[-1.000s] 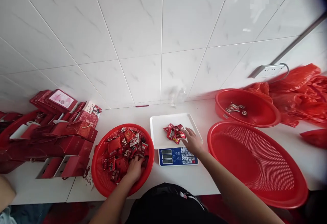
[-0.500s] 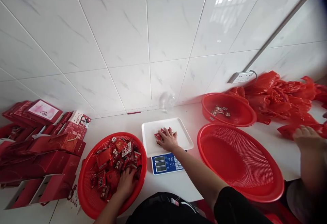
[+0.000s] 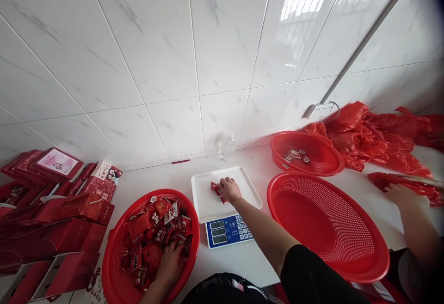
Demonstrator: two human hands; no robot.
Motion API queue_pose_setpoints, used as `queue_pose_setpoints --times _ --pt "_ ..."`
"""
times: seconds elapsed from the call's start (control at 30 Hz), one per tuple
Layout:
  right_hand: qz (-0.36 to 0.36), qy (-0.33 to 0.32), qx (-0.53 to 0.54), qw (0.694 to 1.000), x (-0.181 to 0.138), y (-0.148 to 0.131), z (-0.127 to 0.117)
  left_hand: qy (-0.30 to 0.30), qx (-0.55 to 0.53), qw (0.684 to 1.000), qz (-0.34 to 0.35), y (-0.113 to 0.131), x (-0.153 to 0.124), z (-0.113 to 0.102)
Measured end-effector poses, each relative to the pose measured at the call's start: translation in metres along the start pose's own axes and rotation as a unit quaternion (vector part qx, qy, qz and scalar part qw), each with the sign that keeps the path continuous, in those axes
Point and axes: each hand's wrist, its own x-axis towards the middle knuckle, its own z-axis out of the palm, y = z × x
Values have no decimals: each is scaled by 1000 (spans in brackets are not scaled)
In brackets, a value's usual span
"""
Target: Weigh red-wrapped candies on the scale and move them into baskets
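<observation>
My right hand (image 3: 230,190) is over the white tray (image 3: 203,207) of a digital scale (image 3: 230,231). Its fingers are curled round a few small red wrapped packets (image 3: 215,187), which poke out at the left of the hand. Deep in a red plastic basket (image 3: 116,230) on the left, my left hand (image 3: 169,264) lies on a heap of red snack packets (image 3: 161,223). The fingers of that hand are apart and their tips are partly hidden among the packets.
Red gift boxes (image 3: 69,211) are stacked at the far left. To the right stand a large red basket (image 3: 308,211) and a smaller one (image 3: 305,144) with several small packets. Behind lie red plastic bags (image 3: 374,133), a power strip (image 3: 319,110) and a co-worker's hand (image 3: 404,195) on a bag.
My right hand has gone from lying spread over the packets on the tray to curling round them. My left hand stays in the basket. The co-worker's hand has shifted on the red bag.
</observation>
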Motion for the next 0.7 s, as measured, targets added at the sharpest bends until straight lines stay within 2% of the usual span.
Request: queue_pose_setpoints --times 0.1,0.17,0.27,0.37,0.43,0.47,0.53,0.6,0.7 --pt "45 71 54 995 7 9 -11 0 1 1000 3 -1 0 1" --pt "76 119 84 986 7 22 -27 0 1 1000 1 -2 1 2" --pt "121 183 106 970 -8 55 -63 9 -4 1000 3 -4 3 6" --pt "170 234 98 952 -40 99 -102 17 -7 1000 9 -6 4 9" --pt "206 241 80 945 -65 128 -121 21 -8 1000 13 -6 5 9" --pt "241 224 48 943 -76 140 -126 21 -9 1000 14 -6 5 8" --pt "282 197 -35 938 -90 154 -128 17 -11 1000 15 -4 3 5" --pt "248 194 -113 942 -94 151 -119 11 -11 1000 12 -1 1 1" --pt "77 178 -154 969 -84 118 -91 11 -10 1000 9 3 -2 -5"
